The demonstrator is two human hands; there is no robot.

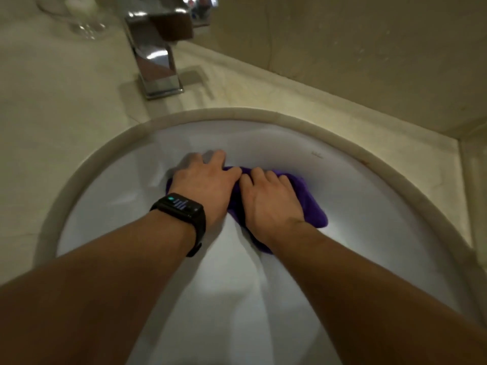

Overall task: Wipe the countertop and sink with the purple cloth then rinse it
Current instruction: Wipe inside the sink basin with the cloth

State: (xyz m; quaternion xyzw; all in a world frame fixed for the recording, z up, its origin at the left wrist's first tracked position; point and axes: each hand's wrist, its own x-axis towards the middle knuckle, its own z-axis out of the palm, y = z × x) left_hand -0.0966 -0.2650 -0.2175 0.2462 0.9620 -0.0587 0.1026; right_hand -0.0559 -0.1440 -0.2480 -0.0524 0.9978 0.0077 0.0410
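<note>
Head: purple cloth (313,206) under hands (208,185) (268,200)

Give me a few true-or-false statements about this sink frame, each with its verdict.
1. The left hand and right hand both rest on the purple cloth inside the round white sink basin. True.
2. The black smartwatch sits on the right wrist. False: it is on the left wrist.
3. The square chrome faucet stands on the beige stone countertop beyond the basin. True.
4. The cloth is draped over the faucet. False: it lies in the basin.
</note>
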